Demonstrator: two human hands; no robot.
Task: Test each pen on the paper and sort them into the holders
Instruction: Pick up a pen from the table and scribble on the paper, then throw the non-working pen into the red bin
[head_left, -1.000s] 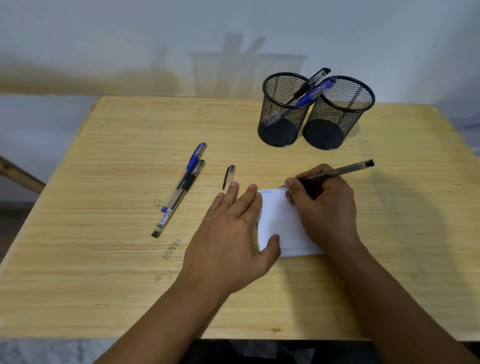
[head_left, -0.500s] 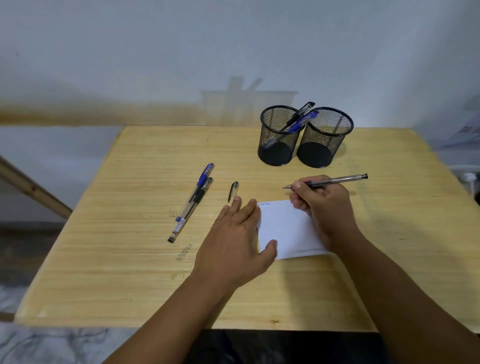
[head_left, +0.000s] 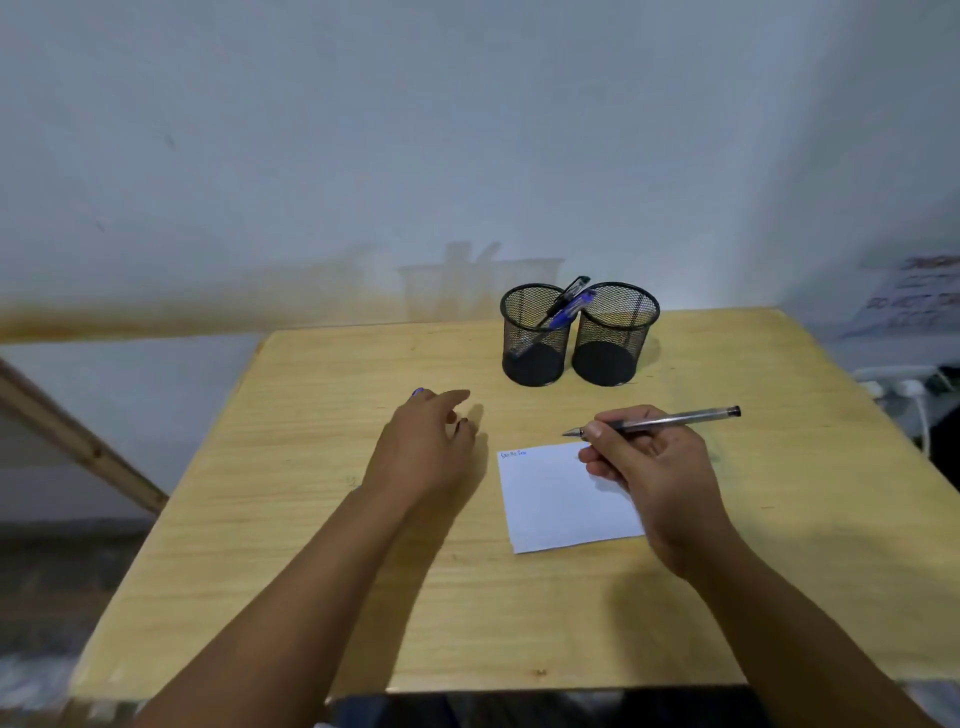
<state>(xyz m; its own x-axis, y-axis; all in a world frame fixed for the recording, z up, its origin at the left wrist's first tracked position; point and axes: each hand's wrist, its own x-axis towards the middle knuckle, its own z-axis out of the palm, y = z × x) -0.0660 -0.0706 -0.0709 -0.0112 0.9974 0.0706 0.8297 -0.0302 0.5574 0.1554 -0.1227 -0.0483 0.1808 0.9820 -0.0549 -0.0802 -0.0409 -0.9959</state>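
Two round black wire-mesh pen holders stand touching side by side on a pale wooden table (head_left: 322, 545), above the middle of the frame and a little to the right. The left holder (head_left: 535, 335) holds two pens that lean to the right over its rim: a blue pen (head_left: 571, 306) and a black pen (head_left: 570, 288) just above it. The right holder (head_left: 613, 332) shows only its dark solid base through the mesh.

Right of center, the right hand (head_left: 654, 467) pinches a slim grey see-through pen (head_left: 675, 419) between thumb and curled fingers, close to the writing end. The pen lies almost level, its tip pointing left and its dark end cap pointing right, well past the knuckles. The tip hangs just above the top right corner of a small white sheet of paper (head_left: 556, 499), not touching it. The paper lies flat on the table below the holders, partly under the right hand, with a short line of blue scribble at its top left corner.

Left of center, the left hand (head_left: 426, 447) reaches over the table with fingers loosely spread and the forefinger pointing toward the upper right. A small bit of blue shows at its far edge; what it is cannot be told, nor whether the hand holds it.

The tabletop is smooth light wood with fine grain. Behind it is a plain whitish wall (head_left: 363, 130) with a brownish stain along its lower part.
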